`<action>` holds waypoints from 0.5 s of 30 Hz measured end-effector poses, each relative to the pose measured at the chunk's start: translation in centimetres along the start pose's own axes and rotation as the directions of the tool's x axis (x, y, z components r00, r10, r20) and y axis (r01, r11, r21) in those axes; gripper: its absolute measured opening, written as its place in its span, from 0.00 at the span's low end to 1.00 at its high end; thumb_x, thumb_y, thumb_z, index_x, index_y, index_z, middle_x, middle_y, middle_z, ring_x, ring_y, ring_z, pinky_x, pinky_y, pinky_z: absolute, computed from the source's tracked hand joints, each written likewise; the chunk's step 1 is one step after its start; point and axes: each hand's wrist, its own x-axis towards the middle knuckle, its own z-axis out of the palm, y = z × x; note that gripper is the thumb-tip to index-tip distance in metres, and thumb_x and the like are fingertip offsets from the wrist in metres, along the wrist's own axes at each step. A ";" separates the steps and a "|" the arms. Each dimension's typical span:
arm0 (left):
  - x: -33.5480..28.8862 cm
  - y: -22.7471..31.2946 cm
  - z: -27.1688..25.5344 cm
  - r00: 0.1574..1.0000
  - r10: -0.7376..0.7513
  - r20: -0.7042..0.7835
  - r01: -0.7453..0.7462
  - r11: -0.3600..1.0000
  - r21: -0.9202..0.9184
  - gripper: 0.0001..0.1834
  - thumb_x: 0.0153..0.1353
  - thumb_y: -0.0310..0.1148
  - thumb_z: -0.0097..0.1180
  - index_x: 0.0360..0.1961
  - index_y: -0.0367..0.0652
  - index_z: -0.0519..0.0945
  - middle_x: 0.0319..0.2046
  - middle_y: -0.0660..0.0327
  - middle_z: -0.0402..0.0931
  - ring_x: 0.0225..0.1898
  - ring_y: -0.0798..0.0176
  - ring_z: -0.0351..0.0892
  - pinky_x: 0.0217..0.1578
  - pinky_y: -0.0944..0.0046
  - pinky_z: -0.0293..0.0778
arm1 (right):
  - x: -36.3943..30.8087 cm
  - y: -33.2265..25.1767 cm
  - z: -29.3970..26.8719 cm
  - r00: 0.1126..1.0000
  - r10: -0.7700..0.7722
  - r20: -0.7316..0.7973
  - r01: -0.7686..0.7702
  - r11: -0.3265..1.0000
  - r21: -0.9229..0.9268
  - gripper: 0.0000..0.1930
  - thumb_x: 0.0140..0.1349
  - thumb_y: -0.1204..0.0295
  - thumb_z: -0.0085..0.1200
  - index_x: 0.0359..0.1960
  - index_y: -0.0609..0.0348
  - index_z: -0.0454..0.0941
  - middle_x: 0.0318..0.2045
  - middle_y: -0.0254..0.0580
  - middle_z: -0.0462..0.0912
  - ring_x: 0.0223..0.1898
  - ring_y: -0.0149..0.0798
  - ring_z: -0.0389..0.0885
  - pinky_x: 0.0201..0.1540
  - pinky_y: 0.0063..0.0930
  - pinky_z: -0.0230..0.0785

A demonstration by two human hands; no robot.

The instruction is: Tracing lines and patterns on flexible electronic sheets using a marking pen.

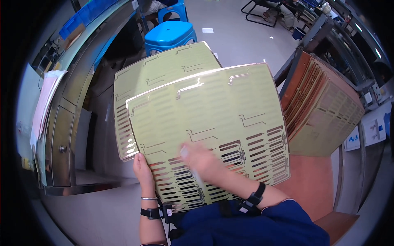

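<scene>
A large, thin yellow-green panel (205, 106) with rows of cut slots and thin bent grooves is tilted in front of me, its near edge against my body. My left hand (143, 169) grips its left edge, thumb on the upper face. Over the middle of the panel, beside the slots, is my right hand (203, 162), smeared by motion. A small whitish patch shows at its fingertips and a pale streak below it; I cannot make out what they are. Behind this panel lies a second, similar panel (164, 61), partly covered by the first.
Blue plastic stools (170, 35) stand at the far side. To the right, a stack of similar panels (328, 106) leans on edge against a dark metal frame (320, 33), above a reddish-brown board (308, 176). A metal workbench with a drawer (61, 147) runs along the left.
</scene>
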 end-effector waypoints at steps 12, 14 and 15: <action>-0.3 0.5 0.2 0.998 -0.031 -0.048 0.031 0.999 -0.010 0.15 0.71 0.37 0.38 0.29 0.39 0.68 0.27 0.69 0.66 0.31 0.75 0.60 0.35 0.72 0.64 | -4.9 13.7 -13.4 0.726 0.445 -0.525 -0.614 0.764 -0.201 0.19 0.59 0.74 0.51 0.54 0.53 0.71 0.48 0.53 0.76 0.51 0.53 0.73 0.52 0.38 0.69; -0.3 0.7 0.3 0.998 -0.052 -0.045 0.050 0.998 -0.041 0.15 0.71 0.37 0.38 0.29 0.40 0.68 0.27 0.69 0.66 0.31 0.75 0.61 0.36 0.72 0.64 | -8.1 15.4 -16.0 0.528 0.625 -0.576 -0.770 0.637 -0.015 0.17 0.64 0.72 0.47 0.55 0.54 0.70 0.55 0.55 0.73 0.57 0.51 0.72 0.55 0.36 0.67; -0.3 0.9 0.4 0.999 -0.029 -0.043 0.028 0.999 -0.023 0.15 0.71 0.37 0.38 0.29 0.40 0.68 0.27 0.69 0.66 0.31 0.75 0.61 0.36 0.72 0.64 | -9.5 15.9 -16.6 0.465 0.644 -0.607 -0.805 0.594 0.014 0.16 0.66 0.70 0.45 0.55 0.53 0.70 0.55 0.56 0.73 0.56 0.52 0.73 0.54 0.35 0.67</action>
